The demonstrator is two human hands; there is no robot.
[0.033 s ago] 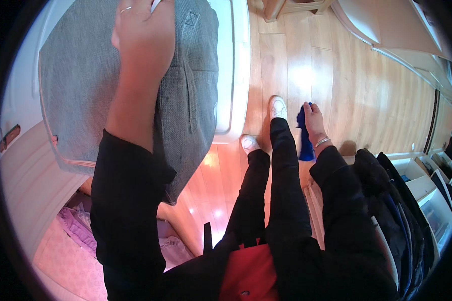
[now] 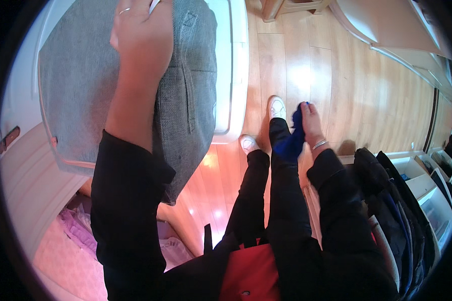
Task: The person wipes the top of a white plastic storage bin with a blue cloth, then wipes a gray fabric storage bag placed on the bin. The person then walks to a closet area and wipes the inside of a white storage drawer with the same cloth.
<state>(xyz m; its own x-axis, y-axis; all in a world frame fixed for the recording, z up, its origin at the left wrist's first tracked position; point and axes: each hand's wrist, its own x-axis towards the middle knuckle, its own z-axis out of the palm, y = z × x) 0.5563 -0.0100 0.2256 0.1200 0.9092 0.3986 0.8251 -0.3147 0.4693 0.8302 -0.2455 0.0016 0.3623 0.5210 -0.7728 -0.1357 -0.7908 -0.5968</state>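
While R hand [image 2: 313, 124] pinches blue cloth [image 2: 292, 142], L hand [image 2: 146, 41] overlaps grey fabric [image 2: 80, 90] w/ tag [image 2: 54, 141], grip unclear.

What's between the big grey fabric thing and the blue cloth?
Going from the grey fabric thing to the blue cloth, the head view shows a white plastic rim, some wooden floor, then a white shoe.

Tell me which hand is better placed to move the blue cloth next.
Probably the right hand: it grips the blue cloth. The left hand is over the grey fabric bag, well away from the cloth.
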